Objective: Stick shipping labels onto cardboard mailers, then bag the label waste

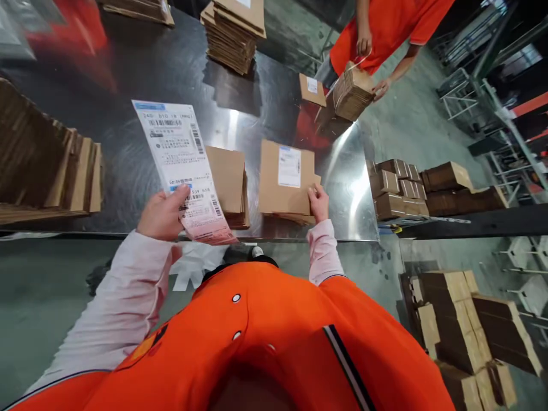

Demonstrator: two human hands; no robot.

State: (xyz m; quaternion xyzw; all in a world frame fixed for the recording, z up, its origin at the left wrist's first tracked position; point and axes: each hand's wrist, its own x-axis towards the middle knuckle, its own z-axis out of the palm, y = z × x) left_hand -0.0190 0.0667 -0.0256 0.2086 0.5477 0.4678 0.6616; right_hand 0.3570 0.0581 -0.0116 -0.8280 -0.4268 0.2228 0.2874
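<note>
My left hand (165, 214) is closed on the lower part of a long sheet of shipping labels (173, 142), thumb on top. The sheet carries printed barcodes and blue bands, and it tilts over the metal table. Beside it lies a short stack of plain cardboard mailers (226, 180), partly covered by the sheet. To the right, a flat cardboard mailer (272, 182) with a white label (290, 166) tops another small pile. My right hand (319, 202) has its curled fingers on the right edge of that mailer; the fingertips are partly hidden.
Cardboard is stacked on the metal table (171, 68): a large row (43, 154) at the left and a pile (234, 37) at the back. Across the table, a co-worker's hands (380, 89) handle a strapped bundle (353, 91). Bundled cardboard (396, 185) stands beyond the right edge.
</note>
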